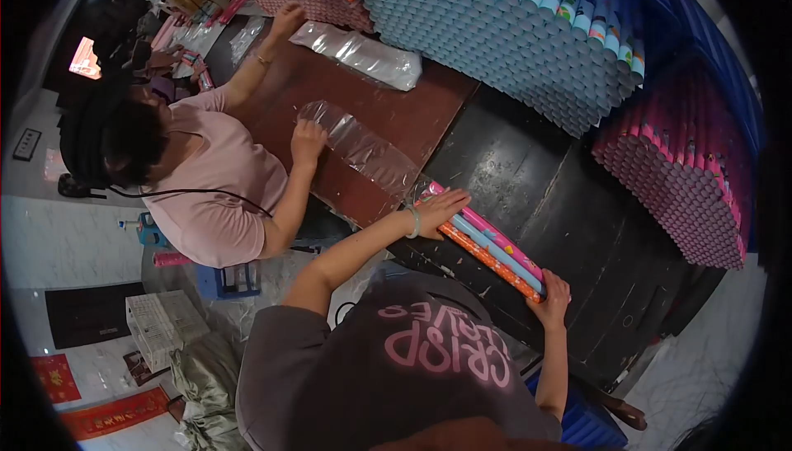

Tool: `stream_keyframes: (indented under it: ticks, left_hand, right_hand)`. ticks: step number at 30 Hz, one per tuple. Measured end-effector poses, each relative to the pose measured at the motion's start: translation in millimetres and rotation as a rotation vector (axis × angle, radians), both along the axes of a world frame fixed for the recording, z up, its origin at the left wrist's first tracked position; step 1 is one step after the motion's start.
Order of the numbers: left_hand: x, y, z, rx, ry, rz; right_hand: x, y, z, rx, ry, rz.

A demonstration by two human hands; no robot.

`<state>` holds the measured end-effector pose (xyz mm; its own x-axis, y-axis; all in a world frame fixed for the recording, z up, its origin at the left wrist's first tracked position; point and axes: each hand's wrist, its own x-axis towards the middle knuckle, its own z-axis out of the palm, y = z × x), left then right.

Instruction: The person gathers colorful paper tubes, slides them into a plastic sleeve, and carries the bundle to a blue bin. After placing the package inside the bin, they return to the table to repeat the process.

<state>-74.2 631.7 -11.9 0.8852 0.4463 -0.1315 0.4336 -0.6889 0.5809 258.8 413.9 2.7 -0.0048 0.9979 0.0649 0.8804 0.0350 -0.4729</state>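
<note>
Three patterned paper rolls lie side by side at the table's front edge in the head view: a pink roll [493,232], a light blue roll [501,255] and an orange roll [488,260]. My left hand [444,210] reaches across their left end, its fingers laid over the top. Around the opposite end, my right hand [553,298] is closed on the rolls. A clear plastic sleeve [367,150] stretches from the left end of the rolls towards a co-worker's hand [308,139]. Whether the roll ends sit inside the sleeve is hidden by my left hand.
A co-worker in a pink shirt [219,166] sits at my left, one hand raised. A stack of clear sleeves [359,54] lies on the brown tabletop [396,113]. Blue rolls [503,43] are piled high at the back, with pink rolls [676,179] at the right.
</note>
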Motion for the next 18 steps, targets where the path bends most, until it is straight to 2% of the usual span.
stream_keyframes:
  ticks: [1, 2, 5, 8, 9, 11, 14, 18]
  left_hand:
    - [-3, 1, 8, -0.082, -0.025, -0.003]
    - [-10, 9, 9, -0.053, -0.005, -0.047]
    - [-23, 43, 27, 0.257, 0.318, -0.113]
    - [-38, 62, -5, 0.238, 0.055, -0.195]
    - [-35, 60, -16, 0.237, 0.053, -0.199]
    - [-24, 39, -36, 0.236, -0.088, -0.131]
    - [4, 6, -27, 0.261, -0.045, -0.062]
    - [40, -27, -21, 0.244, -0.102, -0.113]
  right_hand:
    - [0, 1, 1, -0.008, -0.009, 0.016]
    - [0, 1, 1, -0.01, -0.008, 0.01]
    - [-1, 1, 0, -0.012, -0.006, 0.012]
    - [-4, 2, 1, -0.011, 0.014, -0.018]
    - [-5, 4, 2, -0.021, 0.019, -0.022]
    - [-10, 7, 2, -0.034, 0.023, -0.033]
    - [-21, 13, 2, -0.029, 0.034, -0.034]
    - [-39, 20, -5, 0.012, 0.04, -0.004]
